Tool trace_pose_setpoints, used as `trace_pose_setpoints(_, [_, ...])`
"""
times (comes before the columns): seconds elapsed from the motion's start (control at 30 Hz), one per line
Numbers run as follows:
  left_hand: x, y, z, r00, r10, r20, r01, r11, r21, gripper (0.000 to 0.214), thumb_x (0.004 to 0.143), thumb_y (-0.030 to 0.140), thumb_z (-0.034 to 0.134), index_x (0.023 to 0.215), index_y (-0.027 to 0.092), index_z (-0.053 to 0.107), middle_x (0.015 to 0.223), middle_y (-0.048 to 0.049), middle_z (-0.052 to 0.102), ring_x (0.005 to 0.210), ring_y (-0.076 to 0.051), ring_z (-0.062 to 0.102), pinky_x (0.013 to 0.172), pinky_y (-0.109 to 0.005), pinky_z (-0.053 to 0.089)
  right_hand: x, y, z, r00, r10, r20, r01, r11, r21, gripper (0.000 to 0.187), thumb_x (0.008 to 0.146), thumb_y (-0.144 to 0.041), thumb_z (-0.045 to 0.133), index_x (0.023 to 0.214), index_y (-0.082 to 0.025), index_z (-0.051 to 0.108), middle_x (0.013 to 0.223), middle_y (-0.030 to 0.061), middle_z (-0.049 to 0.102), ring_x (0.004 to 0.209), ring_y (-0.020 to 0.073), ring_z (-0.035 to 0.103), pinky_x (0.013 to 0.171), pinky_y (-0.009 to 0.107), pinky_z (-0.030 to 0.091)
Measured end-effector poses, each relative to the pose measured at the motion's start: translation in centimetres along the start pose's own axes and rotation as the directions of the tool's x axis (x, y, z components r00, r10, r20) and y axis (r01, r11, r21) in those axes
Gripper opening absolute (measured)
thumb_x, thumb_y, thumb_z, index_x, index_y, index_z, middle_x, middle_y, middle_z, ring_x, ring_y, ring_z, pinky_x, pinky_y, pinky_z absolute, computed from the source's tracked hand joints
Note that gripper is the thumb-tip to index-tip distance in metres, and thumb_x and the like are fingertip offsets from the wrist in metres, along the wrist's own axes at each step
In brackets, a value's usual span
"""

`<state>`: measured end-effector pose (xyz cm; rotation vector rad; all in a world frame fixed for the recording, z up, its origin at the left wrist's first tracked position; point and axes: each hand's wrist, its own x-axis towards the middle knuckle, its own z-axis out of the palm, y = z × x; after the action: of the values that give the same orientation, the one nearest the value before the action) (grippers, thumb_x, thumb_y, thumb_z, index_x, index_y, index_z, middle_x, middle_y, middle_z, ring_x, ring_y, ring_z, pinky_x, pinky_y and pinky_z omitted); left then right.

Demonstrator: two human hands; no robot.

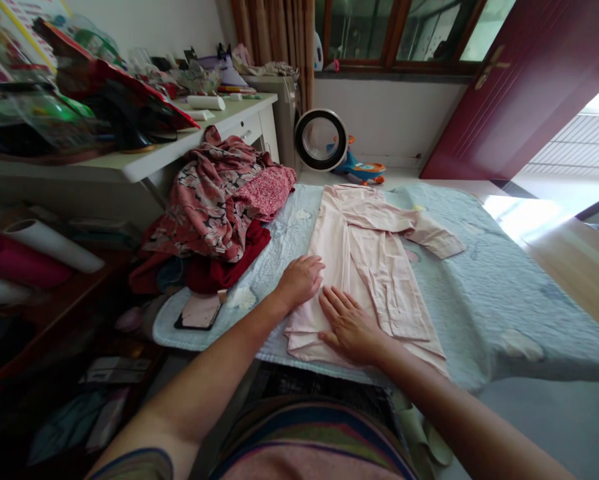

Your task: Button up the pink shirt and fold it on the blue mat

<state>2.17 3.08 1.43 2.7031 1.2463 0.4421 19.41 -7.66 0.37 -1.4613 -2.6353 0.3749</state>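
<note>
A pale pink long-sleeved shirt (pixel 332 250) lies spread on the light blue quilted cover (pixel 484 307), its left side turned in. One sleeve is laid down the body and the other sticks out to the right. My right hand (pixel 352 327) rests flat on the lower part of the shirt with its fingers stretched out. At the left edge of the cloth is my left hand (pixel 302 281), fingers slightly bent and holding nothing that I can see.
Patterned red clothes (pixel 219 200) are heaped to the left. A phone-like flat item (pixel 199 311) lies near the cover's front left corner. Beyond stand a cluttered white desk (pixel 264 103), a round black-and-white ring (pixel 322 140), a blue ride-on toy (pixel 354 167) and a red door (pixel 519 87).
</note>
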Motion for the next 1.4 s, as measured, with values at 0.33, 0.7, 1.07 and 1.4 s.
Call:
trace_pose_setpoints(0.33, [1.1, -0.6, 3.1, 0.988, -0.082, 0.135, 0.078, 0.996, 0.034, 0.052, 0.097, 0.041, 0.043, 0.145, 0.021, 0.041, 0.157, -0.0106, 0.034, 0.147, -0.026, 0.025, 0.118, -0.050, 0.021, -4.4, -2.9, -1.1, 0.987, -0.134, 0.089, 0.111, 0.968, 0.224, 0.075, 0.089, -0.049, 0.058, 0.154, -0.022, 0.031, 0.160, 0.0098, 0.027, 0.149, 0.0313, 0.016, 0.120, 0.052, 0.019])
trace_pose_setpoints(0.7, [-9.7, 2.3, 0.2, 0.996, -0.024, 0.086, 0.031, 0.996, -0.080, 0.037, 0.094, 0.028, 0.050, 0.129, 0.020, 0.057, 0.144, -0.0115, 0.049, 0.135, -0.025, 0.041, 0.114, -0.043, 0.032, -1.3, -1.7, -0.8, 0.978, 0.005, -0.209, 0.087, 0.899, 0.429, 0.025, 0.095, -0.019, 0.045, 0.103, -0.020, 0.069, 0.097, 0.0082, 0.069, 0.094, 0.0212, 0.061, 0.087, 0.035, 0.048])
trace_pose_setpoints(1.07, [-13.1, 2.1, -3.5, 0.963, -0.187, 0.195, 0.237, 0.930, -0.280, 0.019, 0.078, 0.008, 0.052, 0.090, 0.018, 0.063, 0.089, -0.0031, 0.060, 0.084, -0.017, 0.059, 0.078, -0.027, 0.047, 0.8, -3.3, -0.5, 0.995, -0.048, -0.092, 0.068, 0.969, 0.238, 0.019, 0.083, -0.011, 0.059, 0.098, -0.018, 0.070, 0.095, 0.0072, 0.063, 0.091, 0.0205, 0.054, 0.085, 0.032, 0.042])
trace_pose_setpoints(1.4, [-12.2, 3.4, -3.0, 0.978, -0.208, 0.026, 0.201, 0.895, -0.398, 0.010, 0.073, 0.010, 0.052, 0.075, 0.020, 0.052, 0.075, 0.0016, 0.055, 0.071, -0.013, 0.053, 0.066, -0.024, 0.040, 0.8, -2.9, 0.0, 0.989, 0.024, -0.143, 0.037, 0.912, 0.408, 0.015, 0.077, -0.009, 0.063, 0.089, -0.017, 0.068, 0.085, 0.0038, 0.063, 0.083, 0.0177, 0.055, 0.077, 0.029, 0.040])
